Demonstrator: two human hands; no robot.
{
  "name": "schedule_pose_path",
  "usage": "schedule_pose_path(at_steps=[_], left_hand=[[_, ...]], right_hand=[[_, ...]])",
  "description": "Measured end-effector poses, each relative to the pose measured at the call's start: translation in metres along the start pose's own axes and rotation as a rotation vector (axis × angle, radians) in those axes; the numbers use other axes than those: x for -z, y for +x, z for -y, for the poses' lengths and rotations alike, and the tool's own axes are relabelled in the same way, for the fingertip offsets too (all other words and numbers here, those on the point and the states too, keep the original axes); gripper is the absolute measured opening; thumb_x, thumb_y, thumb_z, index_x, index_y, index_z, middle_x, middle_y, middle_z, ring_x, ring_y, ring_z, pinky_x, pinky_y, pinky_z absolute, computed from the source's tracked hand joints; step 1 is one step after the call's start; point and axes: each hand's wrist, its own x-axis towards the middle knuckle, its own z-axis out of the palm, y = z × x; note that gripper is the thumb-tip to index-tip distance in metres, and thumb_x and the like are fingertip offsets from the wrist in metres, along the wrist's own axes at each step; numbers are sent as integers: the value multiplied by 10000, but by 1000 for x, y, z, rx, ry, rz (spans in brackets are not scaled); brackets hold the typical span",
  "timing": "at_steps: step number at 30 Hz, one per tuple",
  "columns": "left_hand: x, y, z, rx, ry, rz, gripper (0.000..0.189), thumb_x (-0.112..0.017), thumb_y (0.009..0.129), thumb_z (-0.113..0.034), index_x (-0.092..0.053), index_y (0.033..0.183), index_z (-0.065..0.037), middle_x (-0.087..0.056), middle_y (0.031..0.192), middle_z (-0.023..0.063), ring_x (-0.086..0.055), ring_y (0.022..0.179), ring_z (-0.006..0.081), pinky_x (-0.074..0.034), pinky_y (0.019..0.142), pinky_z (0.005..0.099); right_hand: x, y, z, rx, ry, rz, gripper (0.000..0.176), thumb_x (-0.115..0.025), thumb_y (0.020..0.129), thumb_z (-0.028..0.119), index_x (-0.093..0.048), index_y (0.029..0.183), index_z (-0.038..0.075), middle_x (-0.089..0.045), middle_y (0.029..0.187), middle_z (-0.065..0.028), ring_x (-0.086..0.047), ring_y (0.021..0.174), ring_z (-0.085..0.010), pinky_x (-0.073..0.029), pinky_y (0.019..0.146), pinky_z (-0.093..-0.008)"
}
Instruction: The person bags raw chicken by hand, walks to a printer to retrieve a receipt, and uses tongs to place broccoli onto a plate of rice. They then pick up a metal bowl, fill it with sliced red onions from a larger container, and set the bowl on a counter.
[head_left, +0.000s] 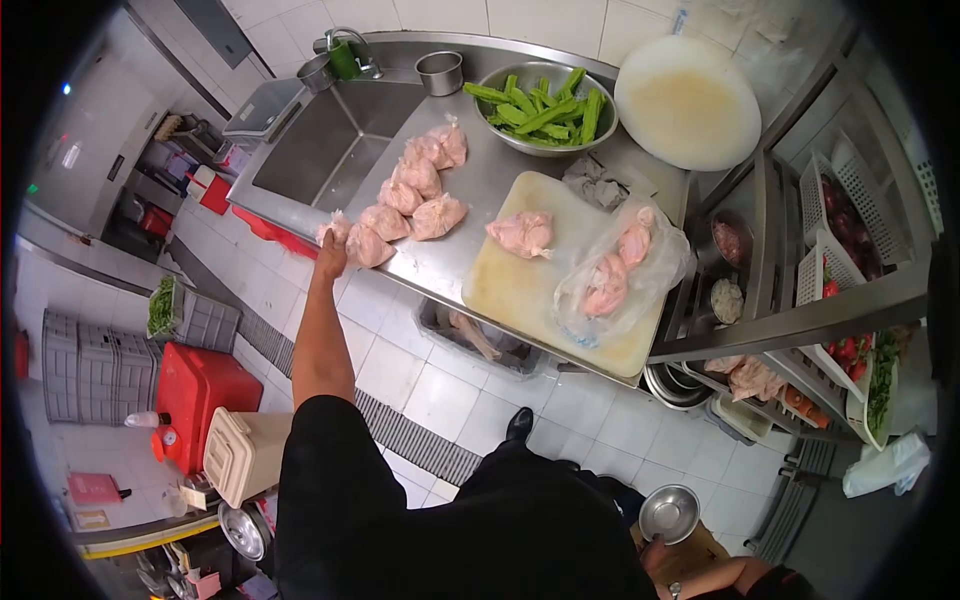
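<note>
At the counter's front edge, beside the sink, my left hand (332, 256) is closed on a knotted clear bag of pale pink raw meat (333, 227). Touching or close to it is a row of similar meat bags (401, 196), running back across the steel counter (480, 175). Another meat bag (522, 234) lies on the cutting board (508, 280). To its right, a larger open plastic bag (575, 312) holds more pink meat bundles. My right hand does not show. A hand with a wristwatch (656, 553), which looks like another person's, is at a metal bowl (669, 513) low on the right.
Behind the meat stands a steel bowl of green winged beans (545, 112). A round white board (688, 104) leans on the wall. The sink (335, 140) is at left, a metal rack (790, 310) at right. Under the counter sits a tub (470, 335); a red cooler (195, 400) is behind left.
</note>
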Motion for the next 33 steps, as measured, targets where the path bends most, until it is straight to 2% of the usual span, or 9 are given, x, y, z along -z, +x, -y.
schedule_pose_path(at_steps=[2,4,7,11,17,19,20,27,33], left_hand=[[8,-22,-27,-29,43,-126,564,-529,883,-249,-434,1373,15,-527,1334,229,-522,1207,388,-415,1003,423],[14,-66,-87,-154,68,-421,454,-532,852,-197,-552,1267,-15,-651,1143,210,-613,1052,406,-482,899,440],[-17,-86,-79,-176,292,-180,429,-511,839,-144,-561,1250,-33,-673,1070,198,-624,975,419,-487,861,457],[-18,-87,-139,-515,433,-425,425,-493,823,-87,-584,1237,-57,-688,979,179,-602,896,373,-483,779,457],[-58,-79,-171,-503,436,-353,482,-520,795,-112,-573,1272,-63,-674,954,201,-583,863,391,-446,736,540],[-103,-87,-154,-639,686,-51,463,-529,789,-121,-588,1243,-47,-663,966,226,-590,868,401,-467,735,521],[-102,-87,-157,-639,682,-52,463,-529,789,-121,-588,1243,-47,-663,966,226,-590,868,401,-467,735,521],[-90,-32,-199,-393,667,-110,273,-535,807,-141,-609,1048,-37,-666,984,223,-621,935,392,-514,776,478],[-113,6,-229,-478,643,-75,216,-526,827,-135,-639,982,-37,-670,1027,174,-633,922,386,-521,795,460]], right_hand=[[1,0,3,-33,29,-68,233,-507,879,252,-530,979,44,-543,717,-44,-456,512,-135,-345,446,-263],[11,12,-11,302,-196,-58,204,-493,835,217,-583,868,36,-548,721,-51,-483,541,-135,-385,475,-283],[-8,2,20,-25,-16,-238,182,-514,822,205,-568,860,35,-541,689,-45,-479,516,-139,-362,443,-273],[-1,0,34,27,-120,-151,152,-531,813,199,-551,819,49,-527,633,-38,-482,501,-139,-366,439,-273],[2,7,44,109,-40,-164,124,-535,817,201,-532,796,79,-488,584,-13,-467,481,-132,-351,426,-271],[2,11,45,108,59,-242,121,-542,823,206,-535,827,85,-483,579,-8,-472,471,-131,-358,423,-268],[11,14,41,136,124,-143,415,-554,795,149,-459,1188,56,-567,801,-84,-502,532,-128,-384,441,-251],[23,-4,29,156,158,-235,523,-539,807,150,-396,1308,118,-547,748,-51,-457,491,-115,-375,444,-252],[20,-31,28,112,81,-225,329,-521,838,198,-479,1151,104,-522,644,-15,-477,439,-114,-378,381,-249]])
